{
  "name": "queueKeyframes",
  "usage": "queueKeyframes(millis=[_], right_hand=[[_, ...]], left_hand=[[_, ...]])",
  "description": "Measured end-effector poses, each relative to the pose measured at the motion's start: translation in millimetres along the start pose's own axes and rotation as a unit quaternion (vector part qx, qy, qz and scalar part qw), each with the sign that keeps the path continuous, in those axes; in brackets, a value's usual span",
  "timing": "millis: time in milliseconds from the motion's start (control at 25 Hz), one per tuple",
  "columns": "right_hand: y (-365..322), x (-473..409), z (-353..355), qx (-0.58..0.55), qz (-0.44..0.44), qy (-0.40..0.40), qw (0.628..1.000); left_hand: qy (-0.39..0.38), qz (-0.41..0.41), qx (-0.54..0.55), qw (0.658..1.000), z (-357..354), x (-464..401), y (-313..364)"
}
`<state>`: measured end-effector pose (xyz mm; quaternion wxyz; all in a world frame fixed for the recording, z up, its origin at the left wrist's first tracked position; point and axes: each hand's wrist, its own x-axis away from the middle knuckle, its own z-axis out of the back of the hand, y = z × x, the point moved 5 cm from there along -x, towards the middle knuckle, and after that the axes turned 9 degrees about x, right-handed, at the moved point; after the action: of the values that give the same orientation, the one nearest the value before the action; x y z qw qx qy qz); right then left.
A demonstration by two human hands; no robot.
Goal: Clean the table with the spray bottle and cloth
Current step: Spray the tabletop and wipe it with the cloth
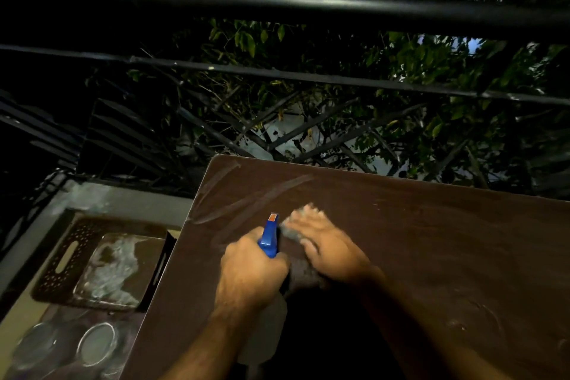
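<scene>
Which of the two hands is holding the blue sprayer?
The left hand grips the spray bottle by its blue head. The right hand lies on the grey cloth on the brown table instead.

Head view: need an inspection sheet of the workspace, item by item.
Surface: dark brown table, pale wipe streaks near its far left corner.
Job's things: spray bottle, blue head with orange nozzle tip pointing away; grey cloth, blurred, lying on the table.
Clutter: dark perforated tray and two round rims low to the left, off the table.
Hands: left hand grips the bottle; right hand lies over the cloth, fingers blurred.
Cables: nothing seen.
Surroundings: black railing, leafy branches behind it, dark.
</scene>
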<state>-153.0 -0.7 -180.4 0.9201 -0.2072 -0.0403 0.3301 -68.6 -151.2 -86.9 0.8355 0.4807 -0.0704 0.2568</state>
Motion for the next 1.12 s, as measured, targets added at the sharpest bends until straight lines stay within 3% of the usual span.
queueKeyframes(millis=[120, 200, 280, 400, 480, 600, 760, 840, 960, 1120], right_hand=[[-48, 16, -29, -0.011, 0.163, -0.092, 0.982], [-39, 0, -23, 0.006, 0.159, -0.064, 0.985], [-5, -34, -9, 0.013, 0.027, 0.018, 0.999], [38, -81, 9, 0.024, -0.207, 0.096, 0.973], [34, -94, 6, 0.026, -0.229, 0.116, 0.966], [9, -77, -2, 0.001, -0.153, 0.095, 0.984], [-60, -25, -44, 0.023, 0.105, 0.008, 0.994], [-78, -8, -68, -0.024, 0.124, -0.035, 0.991], [-67, -33, -51, 0.023, 0.167, 0.011, 0.986], [-22, -121, -20, 0.008, -0.077, 0.081, 0.994]], left_hand=[[0.034, -0.008, -0.031, 0.999, 33, -12, -9], [0.06, -0.012, -0.052, 0.997, 50, -20, -17], [0.076, -0.012, -0.059, 0.995, 59, -22, -26], [0.086, -0.011, -0.051, 0.995, 64, -24, -34], [0.086, -0.009, -0.051, 0.995, 66, -27, -37], [0.074, -0.001, -0.032, 0.997, 68, -29, -39], [0.043, 0.009, 0.006, 0.999, 65, -28, -40], [0.033, 0.021, 0.016, 0.999, 64, -26, -42], [0.045, 0.006, 0.0, 0.999, 66, -24, -43], [0.074, 0.009, -0.001, 0.997, 70, -22, -42]])
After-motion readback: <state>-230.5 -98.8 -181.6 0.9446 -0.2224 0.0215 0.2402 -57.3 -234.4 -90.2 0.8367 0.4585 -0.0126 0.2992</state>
